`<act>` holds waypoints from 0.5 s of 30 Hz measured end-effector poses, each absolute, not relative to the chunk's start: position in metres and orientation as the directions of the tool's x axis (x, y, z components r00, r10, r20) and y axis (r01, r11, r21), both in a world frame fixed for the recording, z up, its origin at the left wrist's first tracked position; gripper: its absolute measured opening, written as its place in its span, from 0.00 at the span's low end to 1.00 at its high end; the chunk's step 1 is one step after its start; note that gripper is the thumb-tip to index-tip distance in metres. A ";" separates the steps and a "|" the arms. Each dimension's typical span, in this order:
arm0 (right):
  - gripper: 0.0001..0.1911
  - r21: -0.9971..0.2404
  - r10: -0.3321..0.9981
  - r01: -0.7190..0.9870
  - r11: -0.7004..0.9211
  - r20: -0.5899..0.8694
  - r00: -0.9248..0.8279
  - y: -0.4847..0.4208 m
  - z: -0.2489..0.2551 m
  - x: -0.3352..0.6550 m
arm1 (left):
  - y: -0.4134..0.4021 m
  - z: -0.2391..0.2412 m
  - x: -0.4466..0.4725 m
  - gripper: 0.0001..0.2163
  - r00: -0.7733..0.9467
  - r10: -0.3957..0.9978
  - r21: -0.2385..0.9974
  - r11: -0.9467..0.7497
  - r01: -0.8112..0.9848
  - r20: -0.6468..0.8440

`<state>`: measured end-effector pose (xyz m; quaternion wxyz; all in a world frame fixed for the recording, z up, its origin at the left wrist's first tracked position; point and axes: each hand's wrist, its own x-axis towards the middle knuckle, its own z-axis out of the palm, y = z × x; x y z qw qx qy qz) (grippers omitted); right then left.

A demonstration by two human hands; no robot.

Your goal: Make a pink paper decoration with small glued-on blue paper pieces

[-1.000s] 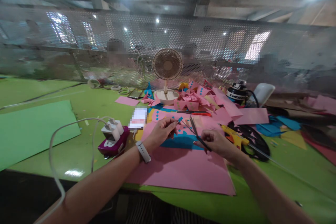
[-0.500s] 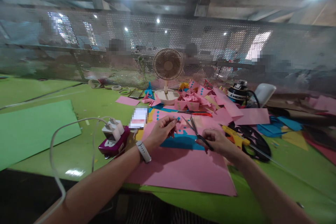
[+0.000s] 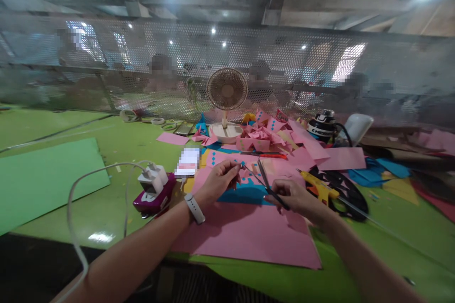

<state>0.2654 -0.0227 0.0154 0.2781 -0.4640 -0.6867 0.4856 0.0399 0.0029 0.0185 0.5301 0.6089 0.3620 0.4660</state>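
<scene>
My left hand [image 3: 226, 175] is closed in a pinch on a small blue paper piece [image 3: 242, 164] that shows at its fingertips. My right hand [image 3: 287, 195] is wrapped round the handles of a pair of scissors [image 3: 265, 180], whose blades are spread and point toward the left fingertips. One blade tip reaches close to the blue piece; whether they touch I cannot tell. Beneath the hands lie a blue paper sheet [image 3: 245, 195] and a large pink sheet [image 3: 256, 241]. Small blue cut pieces lie on pink paper just behind the hands.
A glue gun [image 3: 320, 187] lies right of my right hand. Left are a purple power strip [image 3: 154, 199] with white chargers and cable, and a phone [image 3: 188, 162]. A fan [image 3: 227, 90] stands behind, beside a pile of pink paper pieces [image 3: 263, 132]. Green card [image 3: 53, 180] lies far left.
The scissors have shifted slightly, with one blade tip now nearer the left fingertips and the blades spread a little wider. My left hand has hardly moved.
</scene>
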 end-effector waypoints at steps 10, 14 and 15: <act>0.19 -0.928 0.909 0.360 0.097 -0.065 -0.411 -0.019 0.008 0.267 | 0.003 0.017 0.040 0.12 0.356 0.915 0.982 -0.173 -0.075 0.188; 0.19 -0.923 0.909 0.367 0.114 -0.053 -0.414 -0.018 0.008 0.267 | 0.002 0.020 0.040 0.12 0.373 0.906 0.979 -0.194 -0.058 0.202; 0.19 -0.922 0.908 0.371 0.114 -0.055 -0.415 -0.018 0.008 0.267 | 0.001 0.020 0.040 0.12 0.376 0.905 0.979 -0.196 -0.050 0.200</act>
